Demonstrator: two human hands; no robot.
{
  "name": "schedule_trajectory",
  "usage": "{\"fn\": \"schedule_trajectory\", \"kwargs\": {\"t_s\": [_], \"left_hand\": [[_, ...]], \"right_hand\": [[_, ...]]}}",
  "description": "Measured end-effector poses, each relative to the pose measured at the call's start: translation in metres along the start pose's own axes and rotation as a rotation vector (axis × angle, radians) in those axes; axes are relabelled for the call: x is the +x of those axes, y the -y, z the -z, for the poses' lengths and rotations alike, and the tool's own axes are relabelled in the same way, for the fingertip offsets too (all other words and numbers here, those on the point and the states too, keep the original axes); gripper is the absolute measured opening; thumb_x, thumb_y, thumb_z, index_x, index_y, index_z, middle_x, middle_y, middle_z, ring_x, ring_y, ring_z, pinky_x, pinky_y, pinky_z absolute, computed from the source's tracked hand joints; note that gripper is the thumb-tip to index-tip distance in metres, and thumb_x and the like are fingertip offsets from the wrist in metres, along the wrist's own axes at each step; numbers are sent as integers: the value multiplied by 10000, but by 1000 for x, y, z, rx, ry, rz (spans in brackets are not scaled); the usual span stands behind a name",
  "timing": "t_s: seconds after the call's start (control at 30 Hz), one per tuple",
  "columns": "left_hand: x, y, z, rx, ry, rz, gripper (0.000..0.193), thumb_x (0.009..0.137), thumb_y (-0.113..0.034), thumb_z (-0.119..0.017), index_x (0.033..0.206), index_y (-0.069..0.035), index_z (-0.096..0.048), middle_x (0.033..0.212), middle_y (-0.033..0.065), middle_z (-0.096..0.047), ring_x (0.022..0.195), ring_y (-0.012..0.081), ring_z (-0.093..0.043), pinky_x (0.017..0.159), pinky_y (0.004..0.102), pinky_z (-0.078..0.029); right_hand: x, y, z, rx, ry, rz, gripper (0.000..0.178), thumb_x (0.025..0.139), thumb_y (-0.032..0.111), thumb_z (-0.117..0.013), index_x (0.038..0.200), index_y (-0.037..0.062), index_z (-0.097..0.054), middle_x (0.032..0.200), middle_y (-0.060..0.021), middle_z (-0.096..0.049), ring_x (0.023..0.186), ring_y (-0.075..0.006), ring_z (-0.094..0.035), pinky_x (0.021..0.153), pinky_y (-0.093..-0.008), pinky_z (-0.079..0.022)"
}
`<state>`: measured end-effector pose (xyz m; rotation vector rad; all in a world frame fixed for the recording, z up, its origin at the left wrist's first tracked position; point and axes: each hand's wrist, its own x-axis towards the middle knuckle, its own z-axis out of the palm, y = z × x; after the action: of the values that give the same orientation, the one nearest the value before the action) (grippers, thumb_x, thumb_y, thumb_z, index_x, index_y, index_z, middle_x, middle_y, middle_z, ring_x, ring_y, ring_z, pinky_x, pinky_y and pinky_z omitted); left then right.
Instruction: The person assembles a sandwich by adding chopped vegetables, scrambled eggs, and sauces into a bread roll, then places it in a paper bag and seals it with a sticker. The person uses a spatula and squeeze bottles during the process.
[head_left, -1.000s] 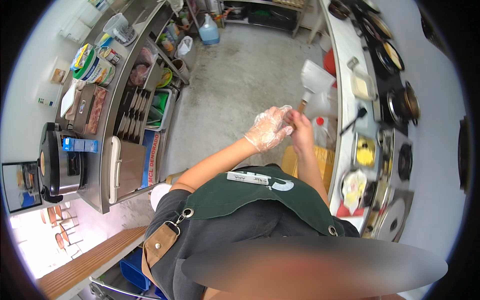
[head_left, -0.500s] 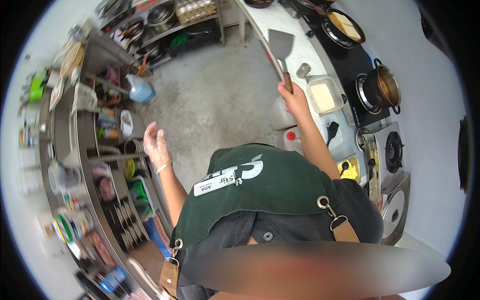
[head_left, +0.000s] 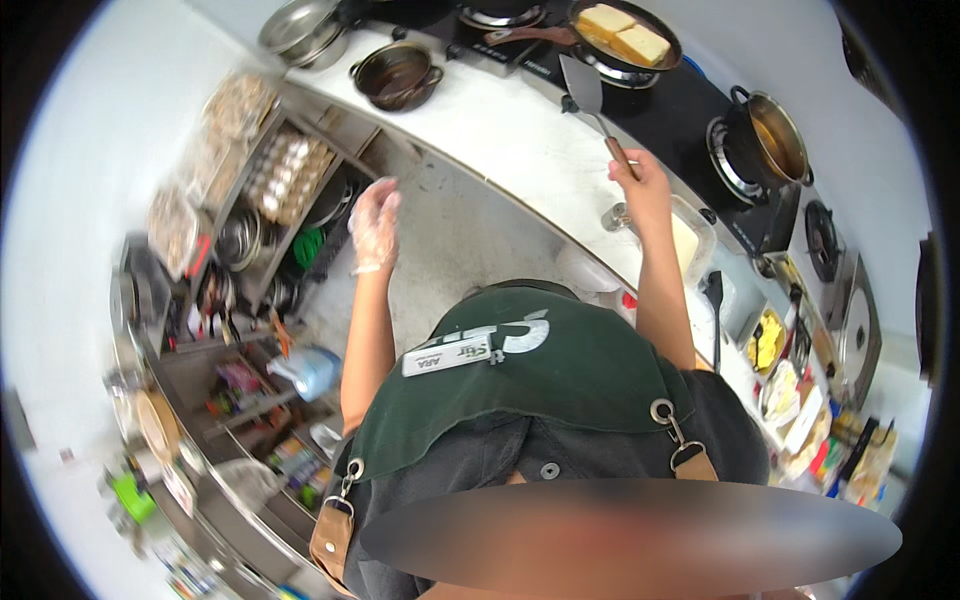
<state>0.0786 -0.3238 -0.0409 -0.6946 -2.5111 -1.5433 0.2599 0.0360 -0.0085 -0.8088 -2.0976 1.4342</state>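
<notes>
My right hand [head_left: 645, 192], bare, grips the brown handle of a spatula [head_left: 582, 86]. Its flat metal blade is raised over the front edge of the stove, near the frying pan [head_left: 668, 62]. Two slices of bread [head_left: 640, 46] lie in that pan, which rests on a burner with its handle pointing left. In a clear plastic glove, my left hand [head_left: 376, 228] hangs in the air left of the counter, fingers loosely apart and holding nothing.
A deep pot [head_left: 776, 138] stands on the right burner. The white counter [head_left: 500, 130] carries a small dark pot [head_left: 396, 76], a metal shaker [head_left: 617, 217], a plastic tub [head_left: 690, 238] and a tray of yellow food [head_left: 766, 340]. Egg trays [head_left: 288, 172] sit on the left shelf.
My view has swung toward the stove and counter. The spatula has come from above the counter's edge to the stove's front edge, closer to the frying pan. My gloved hand stays unoccupied.
</notes>
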Motion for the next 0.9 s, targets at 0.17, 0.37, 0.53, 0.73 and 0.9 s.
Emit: {"fn": "schedule_trajectory", "kwargs": {"t_s": [0.17,0.37,0.53,0.73,0.9], "left_hand": [[173,-24,-94,56,247,-327,424,947,-410,-563,1149,-51,-664,1106,218,-658,1040,386,-615,932,462,-458],[305,-57,-214,233,397,-282,614,918,-572,-534,1233,-54,-632,1254,222,-620,1188,401,-564,1016,457,-425],[349,-61,-250,507,938,-163,537,921,-557,-544,1070,-62,-689,1018,154,-704,959,342,-663,912,448,-500],[335,-37,-277,-527,1446,902,273,918,-333,-673,954,-67,-622,668,5,-554,526,117,-502,562,280,-466],[312,-30,-291,-784,1509,1035,379,955,-505,-580,959,-127,-561,591,-29,-429,409,83,-324,384,264,-237]], "right_hand": [[37,41,33,-427,-281,-26,307,837,213,-721,1103,62,-710,919,-165,-720,829,-291,-695,767,-354,-506],[120,87,67,-687,-171,-64,269,821,202,-692,1067,100,-736,863,-126,-726,827,-271,-704,777,-365,-523],[226,121,55,-1068,177,-246,256,789,135,-674,1012,18,-721,779,-107,-717,668,-203,-673,650,-332,-539],[291,142,-7,-1319,172,-387,200,777,134,-693,944,34,-737,860,-126,-732,772,-234,-714,635,-381,-564],[298,133,-39,-1355,108,-346,252,805,165,-644,1014,67,-745,1057,-161,-721,965,-301,-712,800,-421,-578]]}}
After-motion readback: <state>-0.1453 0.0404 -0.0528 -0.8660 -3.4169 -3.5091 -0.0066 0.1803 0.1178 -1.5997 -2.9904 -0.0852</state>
